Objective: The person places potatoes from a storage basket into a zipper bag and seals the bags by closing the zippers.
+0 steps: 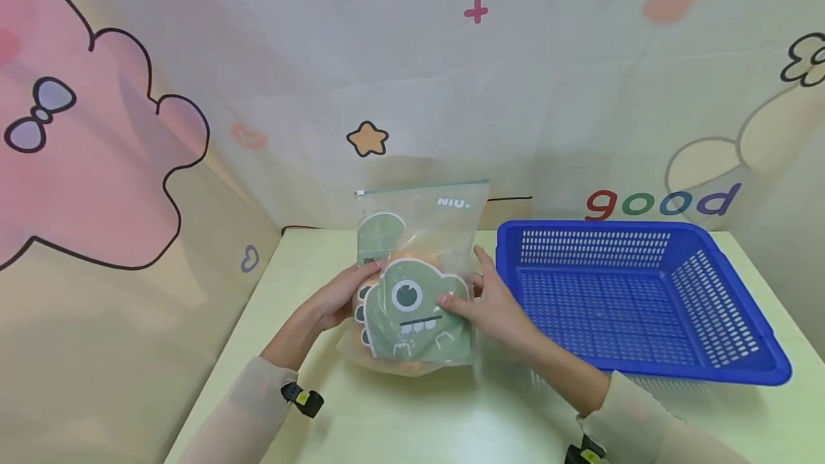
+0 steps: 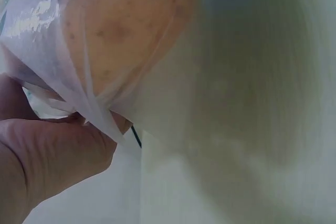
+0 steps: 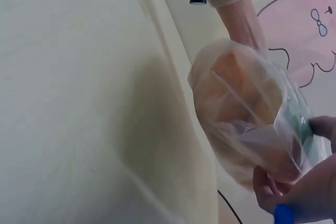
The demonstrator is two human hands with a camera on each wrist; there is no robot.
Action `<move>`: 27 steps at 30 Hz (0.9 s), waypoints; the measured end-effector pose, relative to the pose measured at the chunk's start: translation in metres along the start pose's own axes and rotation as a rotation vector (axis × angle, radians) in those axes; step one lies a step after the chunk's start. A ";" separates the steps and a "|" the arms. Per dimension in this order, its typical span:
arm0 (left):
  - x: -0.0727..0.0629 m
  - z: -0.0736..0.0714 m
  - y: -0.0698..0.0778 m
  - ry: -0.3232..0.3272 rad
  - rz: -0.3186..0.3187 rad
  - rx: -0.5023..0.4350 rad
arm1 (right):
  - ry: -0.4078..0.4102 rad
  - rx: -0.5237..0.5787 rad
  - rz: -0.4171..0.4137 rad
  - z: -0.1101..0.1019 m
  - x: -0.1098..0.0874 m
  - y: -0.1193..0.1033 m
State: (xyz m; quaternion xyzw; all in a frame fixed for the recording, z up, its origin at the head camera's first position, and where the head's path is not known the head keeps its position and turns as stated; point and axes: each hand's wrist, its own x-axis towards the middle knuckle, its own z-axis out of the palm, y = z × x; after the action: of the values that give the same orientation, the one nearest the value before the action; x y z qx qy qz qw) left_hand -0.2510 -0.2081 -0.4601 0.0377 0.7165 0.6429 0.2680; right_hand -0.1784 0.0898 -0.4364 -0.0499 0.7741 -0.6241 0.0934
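Note:
Both hands hold a translucent slider zip bag [image 1: 419, 339] upright over the table. On its front is a green one-eyed monster print, with "NIU+" near the top. Orange-brown rounded contents [image 2: 121, 30] with darker spots show through the plastic, their kind unclear. My left hand [image 1: 337, 297] grips the bag's left side, thumb at the front. At the right side my right hand [image 1: 498, 308] pinches the bag, its thumb lying across the print. The bag's top edge, with a white slider [image 1: 360, 192] at the left end, is closed along its green strip.
A blue plastic basket [image 1: 735, 292] with slotted walls stands on the pale table [image 1: 309, 249], right of the bag. Behind the table hangs a printed cloth backdrop [image 1: 419, 77]. Each forearm wears a black wrist strap [image 1: 303, 399].

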 end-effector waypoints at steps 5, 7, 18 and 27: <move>0.004 -0.006 -0.012 -0.033 -0.093 0.010 | 0.051 -0.062 0.034 0.023 -0.002 0.005; 0.005 -0.008 -0.017 -0.021 -0.113 0.008 | 0.067 -0.098 0.044 0.031 -0.002 0.007; 0.010 -0.008 -0.029 -0.012 -0.132 0.084 | 0.129 -0.092 0.095 0.050 0.003 0.034; -0.016 -0.003 0.019 0.257 0.022 0.653 | 0.078 -0.323 -0.137 0.035 -0.017 0.008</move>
State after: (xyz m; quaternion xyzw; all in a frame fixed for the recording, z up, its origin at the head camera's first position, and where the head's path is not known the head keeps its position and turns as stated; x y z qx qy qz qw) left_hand -0.2445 -0.2136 -0.4368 0.0479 0.9118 0.3820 0.1425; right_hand -0.1545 0.0616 -0.4494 -0.0927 0.8622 -0.4979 0.0111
